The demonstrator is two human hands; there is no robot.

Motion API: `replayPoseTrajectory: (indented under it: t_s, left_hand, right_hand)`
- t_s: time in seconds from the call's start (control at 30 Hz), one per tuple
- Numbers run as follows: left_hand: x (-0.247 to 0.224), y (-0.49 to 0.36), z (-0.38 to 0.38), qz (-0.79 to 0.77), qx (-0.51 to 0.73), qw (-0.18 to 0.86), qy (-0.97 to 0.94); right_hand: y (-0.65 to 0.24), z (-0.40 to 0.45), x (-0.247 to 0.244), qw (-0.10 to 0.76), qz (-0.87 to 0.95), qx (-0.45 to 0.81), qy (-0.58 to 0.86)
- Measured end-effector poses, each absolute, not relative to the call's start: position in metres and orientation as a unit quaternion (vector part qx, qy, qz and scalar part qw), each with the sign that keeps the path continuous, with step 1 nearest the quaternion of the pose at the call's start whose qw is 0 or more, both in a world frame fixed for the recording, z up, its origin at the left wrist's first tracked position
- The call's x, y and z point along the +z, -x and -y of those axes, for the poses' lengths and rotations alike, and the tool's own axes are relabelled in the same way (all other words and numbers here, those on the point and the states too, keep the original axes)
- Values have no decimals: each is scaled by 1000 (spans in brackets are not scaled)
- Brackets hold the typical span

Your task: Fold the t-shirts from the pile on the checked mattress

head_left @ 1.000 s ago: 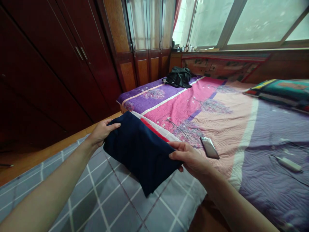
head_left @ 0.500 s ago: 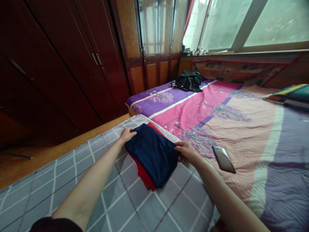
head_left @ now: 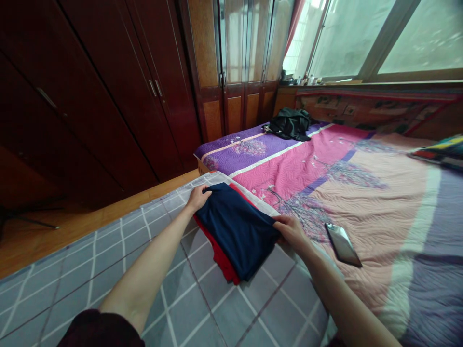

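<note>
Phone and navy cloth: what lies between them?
Head view: the right hand and pink quilt lie between the phone and the navy cloth.

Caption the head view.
Left hand and right hand hold a folded navy garment over red cloth on a grey checked blanket.

Count: one left hand (head_left: 198, 198), one right hand (head_left: 290, 230). One navy garment (head_left: 235, 231) over one red garment (head_left: 220, 260), both at 12 o'clock. One smartphone (head_left: 343, 245) at 2 o'clock. One black clothing heap (head_left: 290, 124) at 12 o'clock. One patterned pillow (head_left: 436, 152) at 2 o'clock.
</note>
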State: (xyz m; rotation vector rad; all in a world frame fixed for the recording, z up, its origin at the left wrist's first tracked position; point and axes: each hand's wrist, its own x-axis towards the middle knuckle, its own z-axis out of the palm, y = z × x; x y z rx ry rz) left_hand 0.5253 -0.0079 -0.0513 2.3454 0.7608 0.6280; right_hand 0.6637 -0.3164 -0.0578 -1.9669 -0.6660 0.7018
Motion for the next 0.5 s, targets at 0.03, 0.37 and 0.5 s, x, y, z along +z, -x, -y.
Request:
replayPoseTrajectory:
  t_s: [0.03,0.37,0.5]
  left_hand:
    - [-52,-526,9,-286,241,287,-882]
    - [-45,-505,67,-269,257,182,-910]
    - [-53,-496,109,-209,190,152,-947]
  right_hand:
    - [-663,317,-58,444,277,271,808]
    - [-645,318,-24,240,368,31,898]
    - [-632,284,-2,223,461,-21,859]
